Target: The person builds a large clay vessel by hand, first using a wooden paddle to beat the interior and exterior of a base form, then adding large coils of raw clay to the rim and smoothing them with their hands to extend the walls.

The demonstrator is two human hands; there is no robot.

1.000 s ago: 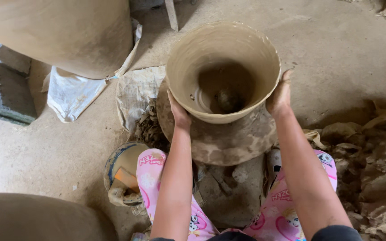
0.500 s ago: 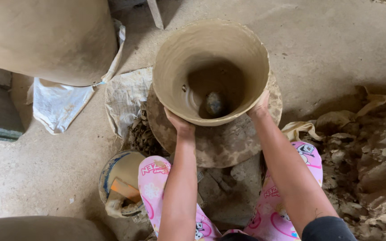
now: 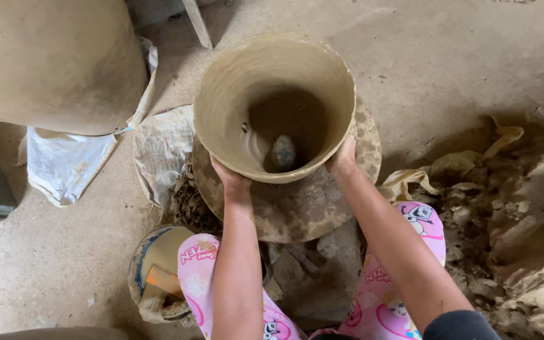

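1. Both hands press flat against the outer wall of a clay pot (image 3: 234,113), one on each side; neither grip closes around anything.
2. Left hand (image 3: 231,182) lies open on the pot's near-left wall, fingers up toward the rim.
3. Right hand (image 3: 342,157) lies open on the near-right wall, fingers spread along the rim.
4. Pot stands upright on a round clay-smeared disc (image 3: 310,214), its mouth wide and facing the camera.
5. Inside, at the bottom, sits a small grey stone (image 3: 283,152).
6. Bucket (image 3: 155,258) of muddy water stands on the floor by the left knee.
7. Sack (image 3: 64,164), white, lies under a large clay vessel (image 3: 51,63) at upper left.
8. Clay lumps (image 3: 524,220) pile up at the right.
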